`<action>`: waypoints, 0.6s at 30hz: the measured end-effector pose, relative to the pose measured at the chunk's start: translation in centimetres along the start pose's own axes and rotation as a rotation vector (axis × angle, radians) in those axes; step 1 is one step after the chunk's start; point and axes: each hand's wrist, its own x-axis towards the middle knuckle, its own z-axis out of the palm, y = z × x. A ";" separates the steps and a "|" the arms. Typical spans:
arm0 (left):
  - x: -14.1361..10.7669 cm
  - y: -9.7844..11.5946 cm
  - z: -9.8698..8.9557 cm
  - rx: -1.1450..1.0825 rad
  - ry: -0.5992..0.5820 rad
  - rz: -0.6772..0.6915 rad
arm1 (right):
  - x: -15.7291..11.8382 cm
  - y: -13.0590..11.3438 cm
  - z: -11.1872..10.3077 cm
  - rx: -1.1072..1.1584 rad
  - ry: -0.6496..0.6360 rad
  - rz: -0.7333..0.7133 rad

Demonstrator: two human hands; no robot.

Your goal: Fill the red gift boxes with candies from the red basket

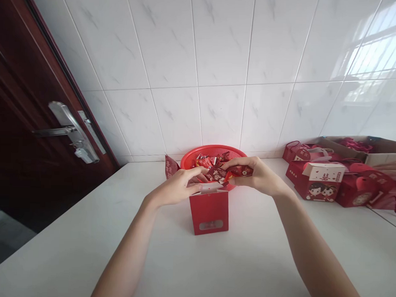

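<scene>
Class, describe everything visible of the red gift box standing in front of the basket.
The red gift box looks like folded card and stands upright on the white table. Its plain red face has a rounded oblong window near the bottom and a tiny hole near the top edge. The top is open, showing a pale inside. The left hand touches its upper left edge.

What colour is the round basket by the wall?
The round basket is bright red, seen best in the head view.

Tabletop [177, 264] before box [209, 211] allows passage; basket [238, 153] blocks behind.
</scene>
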 end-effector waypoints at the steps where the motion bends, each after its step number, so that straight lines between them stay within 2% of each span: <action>1: 0.0 0.0 0.0 -0.002 0.009 -0.006 | 0.0 0.0 0.0 0.001 -0.005 -0.007; 9: 0.6 -0.5 0.0 -0.063 -0.022 -0.017 | 0.2 0.7 0.5 -0.039 -0.056 -0.024; 12: 0.6 -0.6 -0.1 -0.086 -0.077 -0.023 | 0.4 1.1 1.0 -0.044 -0.077 -0.026; 18: 0.6 -0.8 -0.2 -0.136 -0.150 -0.084 | 0.5 0.9 1.9 -0.118 -0.193 -0.087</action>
